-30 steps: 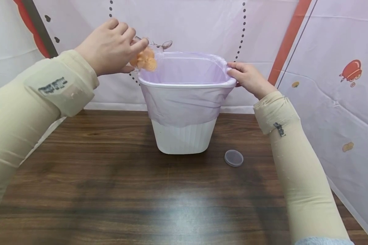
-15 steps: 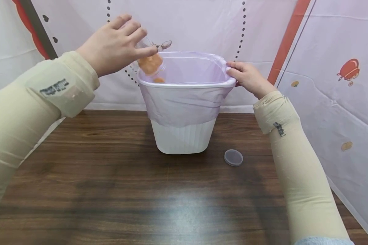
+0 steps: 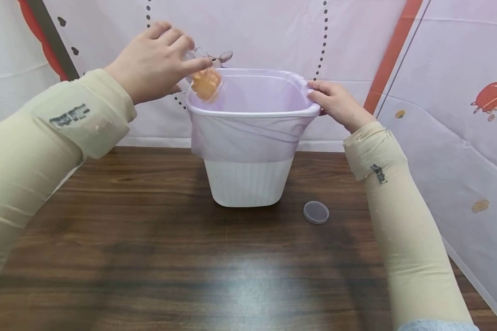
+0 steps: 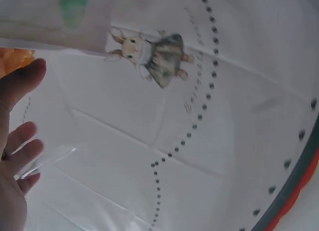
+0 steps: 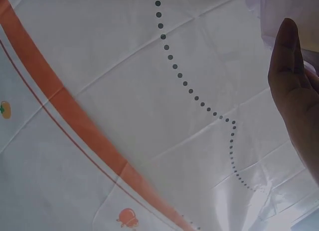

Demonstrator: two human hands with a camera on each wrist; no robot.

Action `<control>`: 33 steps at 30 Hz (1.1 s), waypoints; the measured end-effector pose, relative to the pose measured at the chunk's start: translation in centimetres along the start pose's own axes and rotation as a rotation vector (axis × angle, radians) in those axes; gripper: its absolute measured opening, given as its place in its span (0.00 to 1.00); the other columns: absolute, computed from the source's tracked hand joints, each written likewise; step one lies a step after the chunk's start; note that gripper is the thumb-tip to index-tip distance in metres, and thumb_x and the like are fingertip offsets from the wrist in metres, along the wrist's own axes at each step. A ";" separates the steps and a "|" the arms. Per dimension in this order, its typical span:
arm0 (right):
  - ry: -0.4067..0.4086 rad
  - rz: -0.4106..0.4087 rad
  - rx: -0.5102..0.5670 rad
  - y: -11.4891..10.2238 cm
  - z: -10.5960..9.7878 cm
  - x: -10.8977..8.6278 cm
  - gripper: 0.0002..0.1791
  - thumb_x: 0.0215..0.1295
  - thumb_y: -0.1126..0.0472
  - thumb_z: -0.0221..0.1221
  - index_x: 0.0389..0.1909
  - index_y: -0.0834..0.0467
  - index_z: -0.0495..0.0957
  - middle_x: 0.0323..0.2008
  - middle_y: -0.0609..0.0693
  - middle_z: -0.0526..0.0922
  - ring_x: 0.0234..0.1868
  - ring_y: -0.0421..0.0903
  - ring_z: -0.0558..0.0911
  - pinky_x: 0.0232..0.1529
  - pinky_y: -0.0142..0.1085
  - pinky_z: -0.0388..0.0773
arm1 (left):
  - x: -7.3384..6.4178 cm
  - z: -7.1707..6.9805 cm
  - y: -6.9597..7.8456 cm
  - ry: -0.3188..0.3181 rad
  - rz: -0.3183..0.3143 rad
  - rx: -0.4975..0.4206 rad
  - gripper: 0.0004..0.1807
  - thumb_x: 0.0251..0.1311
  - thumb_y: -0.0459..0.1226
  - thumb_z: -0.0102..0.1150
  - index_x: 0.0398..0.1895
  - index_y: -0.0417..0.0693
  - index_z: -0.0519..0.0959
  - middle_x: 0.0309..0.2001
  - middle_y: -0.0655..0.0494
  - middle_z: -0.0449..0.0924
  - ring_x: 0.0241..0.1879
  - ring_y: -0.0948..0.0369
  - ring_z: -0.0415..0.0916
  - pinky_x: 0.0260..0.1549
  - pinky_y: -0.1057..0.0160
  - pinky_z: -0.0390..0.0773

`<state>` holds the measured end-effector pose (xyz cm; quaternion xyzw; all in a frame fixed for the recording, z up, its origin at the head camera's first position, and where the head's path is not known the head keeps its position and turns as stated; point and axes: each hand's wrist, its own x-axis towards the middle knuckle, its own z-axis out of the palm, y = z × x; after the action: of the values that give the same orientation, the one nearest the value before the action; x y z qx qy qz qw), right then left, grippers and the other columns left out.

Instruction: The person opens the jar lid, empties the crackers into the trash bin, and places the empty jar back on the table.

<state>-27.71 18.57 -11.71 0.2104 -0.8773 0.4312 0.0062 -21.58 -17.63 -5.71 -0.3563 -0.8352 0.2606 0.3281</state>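
Note:
My left hand (image 3: pixel 155 64) holds a clear plastic jar (image 3: pixel 221 87) tipped mouth-down over the left rim of a white bin (image 3: pixel 248 184). Crinkled orange pieces (image 3: pixel 206 84) sit in the jar; their exact kind is unclear. A thin lilac bag (image 3: pixel 248 138) lines the bin and folds down over its outside. On the opposite side, my right hand (image 3: pixel 335 102) grips the rim through the bag. In the left wrist view, the thumb and fingers show at the left edge beside the orange pieces (image 4: pixel 15 59). The bin's floor is hidden.
A round clear lid (image 3: pixel 316 212) lies on the brown wooden table (image 3: pixel 170 266), to the right of the bin's base. Printed cloth (image 3: pixel 265 32) hangs behind and along both sides.
My left hand has shifted right and tipped the jar further over the bin. An orange piece was below its mouth half a second ago. The right hand stays on the rim.

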 end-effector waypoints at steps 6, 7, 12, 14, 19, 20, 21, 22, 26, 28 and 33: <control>-0.003 0.012 -0.021 0.0 0.0 0.0 0.30 0.73 0.52 0.44 0.72 0.61 0.58 0.65 0.62 0.68 0.45 0.34 0.75 0.51 0.29 0.76 | 0.2 -0.3 0.2 -0.132 -0.120 -0.060 0.41 0.44 0.41 0.74 0.62 0.44 0.64 0.48 0.26 0.69 0.53 0.32 0.64 0.57 0.37 0.65; -0.005 0.016 -0.026 0.0 0.0 0.0 0.31 0.73 0.52 0.44 0.72 0.60 0.57 0.65 0.63 0.68 0.45 0.34 0.75 0.52 0.31 0.75 | 0.2 -0.3 0.1 -0.138 -0.120 -0.059 0.42 0.43 0.41 0.75 0.62 0.43 0.64 0.47 0.26 0.69 0.52 0.32 0.65 0.56 0.37 0.65; -0.014 0.019 -0.027 0.1 -0.2 0.0 0.31 0.73 0.51 0.43 0.72 0.60 0.57 0.66 0.63 0.68 0.44 0.33 0.75 0.55 0.34 0.75 | 0.1 -0.5 -0.3 -0.102 -0.087 -0.030 0.41 0.40 0.36 0.76 0.61 0.44 0.66 0.47 0.28 0.70 0.52 0.34 0.66 0.59 0.38 0.64; -0.015 0.020 -0.026 0.2 -0.2 0.0 0.31 0.73 0.51 0.44 0.72 0.60 0.57 0.66 0.63 0.68 0.44 0.33 0.76 0.55 0.35 0.75 | 0.0 -0.5 -0.2 -0.073 -0.076 0.007 0.38 0.42 0.31 0.73 0.60 0.46 0.68 0.49 0.30 0.70 0.53 0.35 0.67 0.62 0.40 0.63; -0.008 0.024 -0.026 0.2 -0.1 0.1 0.31 0.73 0.51 0.44 0.72 0.60 0.58 0.65 0.62 0.68 0.44 0.32 0.76 0.53 0.32 0.76 | 0.0 -0.5 0.0 -0.038 -0.039 0.105 0.32 0.51 0.21 0.59 0.61 0.49 0.69 0.56 0.32 0.69 0.59 0.38 0.65 0.69 0.44 0.56; -0.009 0.026 -0.026 0.2 -0.2 0.0 0.31 0.73 0.51 0.44 0.72 0.60 0.57 0.66 0.62 0.68 0.44 0.32 0.76 0.52 0.31 0.76 | 0.1 -0.5 0.0 -0.029 -0.026 0.115 0.32 0.52 0.19 0.57 0.61 0.50 0.69 0.57 0.32 0.69 0.60 0.39 0.64 0.70 0.44 0.55; -0.008 0.026 -0.028 0.2 -0.2 0.0 0.31 0.73 0.51 0.44 0.72 0.60 0.57 0.65 0.62 0.68 0.44 0.32 0.75 0.51 0.30 0.76 | 0.1 -0.5 -0.1 -0.020 -0.012 0.124 0.33 0.52 0.19 0.56 0.61 0.50 0.69 0.58 0.32 0.68 0.61 0.39 0.63 0.71 0.45 0.54; -0.006 0.026 -0.026 0.2 -0.1 0.0 0.31 0.72 0.51 0.44 0.72 0.60 0.58 0.65 0.62 0.68 0.44 0.32 0.75 0.50 0.29 0.76 | 0.1 -0.5 -0.1 -0.008 0.003 0.145 0.34 0.52 0.18 0.56 0.62 0.51 0.69 0.59 0.33 0.68 0.62 0.39 0.63 0.71 0.45 0.52; -0.002 0.024 -0.021 0.0 -0.2 0.0 0.31 0.72 0.51 0.44 0.72 0.60 0.58 0.64 0.62 0.69 0.42 0.31 0.74 0.47 0.26 0.74 | 0.1 -0.4 -0.1 0.042 0.060 0.204 0.34 0.51 0.18 0.57 0.61 0.51 0.69 0.58 0.32 0.69 0.61 0.40 0.64 0.71 0.47 0.53; -0.004 0.026 -0.013 0.0 -0.2 0.0 0.31 0.72 0.51 0.44 0.72 0.60 0.58 0.64 0.61 0.69 0.42 0.30 0.74 0.47 0.26 0.74 | 0.0 -0.3 0.0 0.033 0.039 0.145 0.34 0.49 0.22 0.62 0.61 0.50 0.69 0.55 0.32 0.69 0.58 0.39 0.65 0.69 0.45 0.56; -0.007 0.024 -0.008 0.0 -0.3 -0.1 0.31 0.72 0.52 0.44 0.72 0.60 0.58 0.63 0.61 0.69 0.41 0.30 0.75 0.46 0.26 0.75 | 0.0 -0.2 0.4 -0.086 -0.121 -0.113 0.41 0.44 0.35 0.73 0.63 0.45 0.64 0.51 0.30 0.69 0.55 0.34 0.64 0.62 0.39 0.61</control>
<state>-27.71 18.81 -11.56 0.2012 -0.8816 0.4270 -0.0014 -21.24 -17.38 -5.87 -0.3115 -0.8819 0.2076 0.2866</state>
